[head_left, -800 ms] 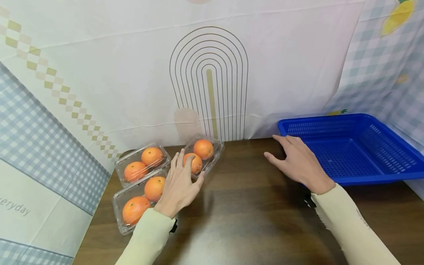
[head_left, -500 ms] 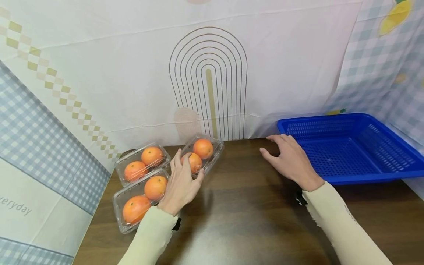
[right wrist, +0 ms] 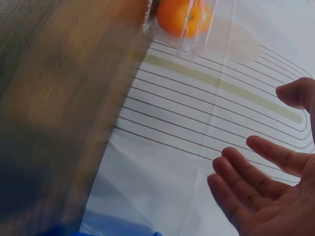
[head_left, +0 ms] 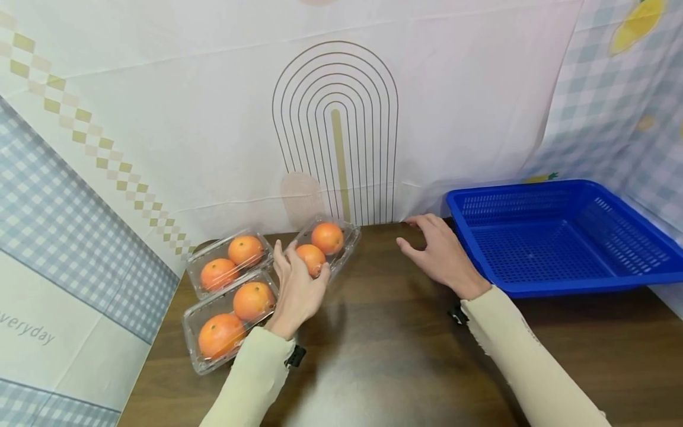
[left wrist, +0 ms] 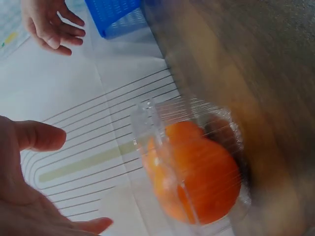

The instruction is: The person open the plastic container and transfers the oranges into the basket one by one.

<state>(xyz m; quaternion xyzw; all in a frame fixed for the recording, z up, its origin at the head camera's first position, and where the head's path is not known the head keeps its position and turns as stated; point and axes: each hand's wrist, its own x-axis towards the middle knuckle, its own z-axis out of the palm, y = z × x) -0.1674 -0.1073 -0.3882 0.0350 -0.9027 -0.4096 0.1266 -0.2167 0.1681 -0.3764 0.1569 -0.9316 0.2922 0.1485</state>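
My left hand (head_left: 299,292) hovers by a clear plastic clamshell box (head_left: 348,238) holding two oranges (head_left: 327,238). In the left wrist view, the thumb and a finger of that hand are spread, with a gap between them and the box (left wrist: 147,118). My right hand (head_left: 439,254) is over the table just left of a blue plastic basket (head_left: 480,264), fingers loosely extended and holding nothing; the right wrist view shows its bare palm (right wrist: 280,206). Two more clear boxes with oranges, a rear one (head_left: 200,270) and a front one (head_left: 194,317), lie left of my left hand.
The brown wooden table (head_left: 373,356) runs up against a white wall cloth (head_left: 213,148) with printed arches. At the right, the basket stands close to a checked cloth (head_left: 587,107). Another checked cloth (head_left: 80,237) borders the left side.
My right hand has moved left, away from the basket toward the middle. My left wrist has shifted slightly right, and its fingers have turned a little leftward. The boxes have stayed in place.
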